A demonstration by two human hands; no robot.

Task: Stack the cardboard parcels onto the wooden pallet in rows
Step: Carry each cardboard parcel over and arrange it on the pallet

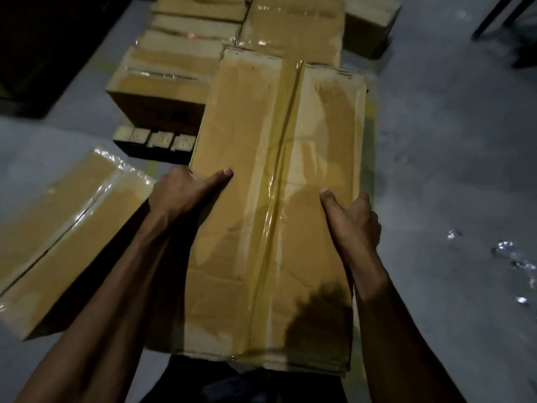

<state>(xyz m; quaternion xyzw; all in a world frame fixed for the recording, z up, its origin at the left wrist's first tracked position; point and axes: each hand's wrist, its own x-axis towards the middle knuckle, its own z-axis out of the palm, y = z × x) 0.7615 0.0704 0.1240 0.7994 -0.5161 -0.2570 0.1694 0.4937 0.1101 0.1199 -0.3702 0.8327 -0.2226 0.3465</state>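
A long taped cardboard parcel (270,184) fills the middle of the head view, held out in front of me. My left hand (186,193) grips its left edge with the thumb on top. My right hand (351,219) grips its right edge the same way. Beyond it, several taped parcels (174,68) stand in a row on the wooden pallet (154,141), whose slat ends show at its near edge. Another large parcel (293,27) lies further back on the pallet.
One more taped parcel (64,228) lies on the grey floor at my left. A smaller box (372,27) stands at the back right. Crumpled clear wrap (511,257) lies on the floor at the right. Dark furniture legs (499,21) rise at the top right.
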